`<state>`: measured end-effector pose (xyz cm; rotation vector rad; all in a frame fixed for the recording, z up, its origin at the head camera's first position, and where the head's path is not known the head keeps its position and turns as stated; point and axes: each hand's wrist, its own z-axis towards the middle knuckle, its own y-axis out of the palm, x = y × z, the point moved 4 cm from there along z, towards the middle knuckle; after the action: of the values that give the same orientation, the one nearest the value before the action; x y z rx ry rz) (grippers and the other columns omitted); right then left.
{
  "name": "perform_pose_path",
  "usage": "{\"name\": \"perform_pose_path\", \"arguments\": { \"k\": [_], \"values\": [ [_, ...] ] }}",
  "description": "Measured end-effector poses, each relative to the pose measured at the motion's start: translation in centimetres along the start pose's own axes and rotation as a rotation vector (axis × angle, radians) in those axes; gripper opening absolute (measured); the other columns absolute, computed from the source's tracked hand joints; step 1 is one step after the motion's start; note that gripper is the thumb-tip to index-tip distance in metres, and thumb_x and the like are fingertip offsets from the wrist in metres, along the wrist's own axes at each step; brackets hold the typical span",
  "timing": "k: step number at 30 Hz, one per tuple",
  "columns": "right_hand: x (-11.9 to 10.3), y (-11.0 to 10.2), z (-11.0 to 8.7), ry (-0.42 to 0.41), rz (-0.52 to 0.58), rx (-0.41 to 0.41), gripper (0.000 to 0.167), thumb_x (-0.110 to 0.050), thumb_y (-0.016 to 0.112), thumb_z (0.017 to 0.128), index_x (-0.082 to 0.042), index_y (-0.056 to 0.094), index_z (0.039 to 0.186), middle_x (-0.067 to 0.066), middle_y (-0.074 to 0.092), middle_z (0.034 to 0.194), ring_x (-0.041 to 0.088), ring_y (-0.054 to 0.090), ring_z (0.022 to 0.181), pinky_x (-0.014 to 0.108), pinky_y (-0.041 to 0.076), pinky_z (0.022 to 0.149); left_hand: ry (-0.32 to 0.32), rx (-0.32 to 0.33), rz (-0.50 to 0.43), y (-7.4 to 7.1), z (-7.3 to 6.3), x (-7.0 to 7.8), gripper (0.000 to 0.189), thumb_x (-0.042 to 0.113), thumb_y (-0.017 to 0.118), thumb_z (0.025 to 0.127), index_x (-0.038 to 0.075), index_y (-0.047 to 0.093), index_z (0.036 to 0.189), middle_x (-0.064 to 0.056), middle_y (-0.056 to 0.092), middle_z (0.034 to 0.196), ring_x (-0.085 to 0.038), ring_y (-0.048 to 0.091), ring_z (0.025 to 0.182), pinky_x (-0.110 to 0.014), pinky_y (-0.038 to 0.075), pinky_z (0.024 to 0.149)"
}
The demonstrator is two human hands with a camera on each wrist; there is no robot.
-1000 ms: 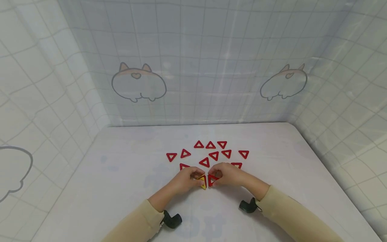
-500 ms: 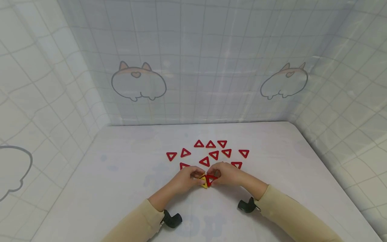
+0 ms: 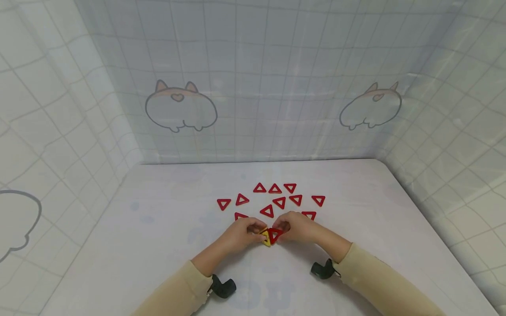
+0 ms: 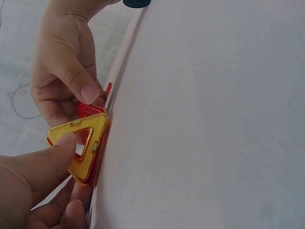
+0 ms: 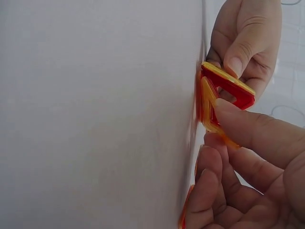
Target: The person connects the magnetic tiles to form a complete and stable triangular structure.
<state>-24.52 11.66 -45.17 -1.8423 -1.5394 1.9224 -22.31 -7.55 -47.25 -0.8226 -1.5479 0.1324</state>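
White tabletop (image 3: 166, 210); left fingers (image 4: 50, 160) pinch glossy yellow triangle (image 4: 96, 138), right fingers (image 5: 255, 128) hollow red triangle (image 3: 271, 237).

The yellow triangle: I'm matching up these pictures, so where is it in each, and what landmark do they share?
Head: the yellow triangle is below centre, slightly right, pinched by the left hand.
Left wrist: left of centre, its face showing.
Right wrist: right of centre, in the upper half, seen nearly edge-on.
Shared landmark: the right hand, pinching a red triangle.
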Motion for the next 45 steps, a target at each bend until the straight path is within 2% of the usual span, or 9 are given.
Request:
{"name": "perform_pose_path", "arguments": {
  "k": [6, 17, 24, 35, 45],
  "values": [
    [-0.2, 0.1, -0.1, -0.028, 0.02, 0.002, 0.026, -0.017, 0.084, 0.082, -0.013, 0.075, 0.105, -0.008, 0.069, 0.088, 0.013, 0.063, 0.078, 0.028, 0.056, 0.07, 0.012, -0.008, -0.004, 0.0, -0.1, -0.1, 0.031, 0.024, 0.081, 0.086, 0.017, 0.072, 0.115, 0.008, 0.068, 0.104, -0.012, 0.062, 0.092, -0.029, 0.053, 0.082],
    [-0.5, 0.6, 0.6, -0.028, 0.07, 0.011, 0.026, -0.023, 0.084, 0.083, -0.014, 0.073, 0.104, -0.008, 0.07, 0.089, 0.011, 0.066, 0.082, 0.027, 0.057, 0.071, 0.064, -0.016, -0.008, -0.4, -0.2, 0.0, 0.03, 0.021, 0.079, 0.088, 0.013, 0.073, 0.116, 0.007, 0.07, 0.099, -0.011, 0.064, 0.09, -0.029, 0.052, 0.081],
    [-0.6, 0.8, 0.8, 0.012, 0.095, 0.042, 0.023, -0.023, 0.085, 0.081, -0.014, 0.072, 0.098, -0.007, 0.069, 0.088, 0.012, 0.065, 0.082, 0.027, 0.057, 0.07, 0.062, -0.017, -0.014, -0.3, 0.0, -0.3, 0.03, 0.021, 0.079, 0.088, 0.014, 0.074, 0.117, 0.007, 0.071, 0.101, -0.01, 0.064, 0.092, -0.029, 0.053, 0.083],
    [-0.6, 1.0, 0.9, 0.012, 0.121, 0.059, 0.023, -0.019, 0.087, 0.079, -0.011, 0.072, 0.095, -0.006, 0.069, 0.086, 0.011, 0.065, 0.08, 0.026, 0.056, 0.071, 0.08, -0.019, -0.034, -0.6, -0.6, 0.3, 0.03, 0.02, 0.077, 0.089, 0.011, 0.074, 0.117, 0.004, 0.073, 0.101, -0.011, 0.066, 0.092, -0.03, 0.054, 0.084],
    [-0.6, 1.0, 0.9, 0.022, 0.131, 0.054, 0.023, -0.019, 0.087, 0.079, -0.01, 0.072, 0.095, -0.005, 0.069, 0.088, 0.012, 0.065, 0.082, 0.028, 0.056, 0.072, 0.088, -0.024, -0.061, -0.5, -0.4, 0.2, 0.028, 0.02, 0.079, 0.088, 0.01, 0.073, 0.114, 0.003, 0.071, 0.1, -0.013, 0.065, 0.09, -0.026, 0.054, 0.08]
  ]
}}
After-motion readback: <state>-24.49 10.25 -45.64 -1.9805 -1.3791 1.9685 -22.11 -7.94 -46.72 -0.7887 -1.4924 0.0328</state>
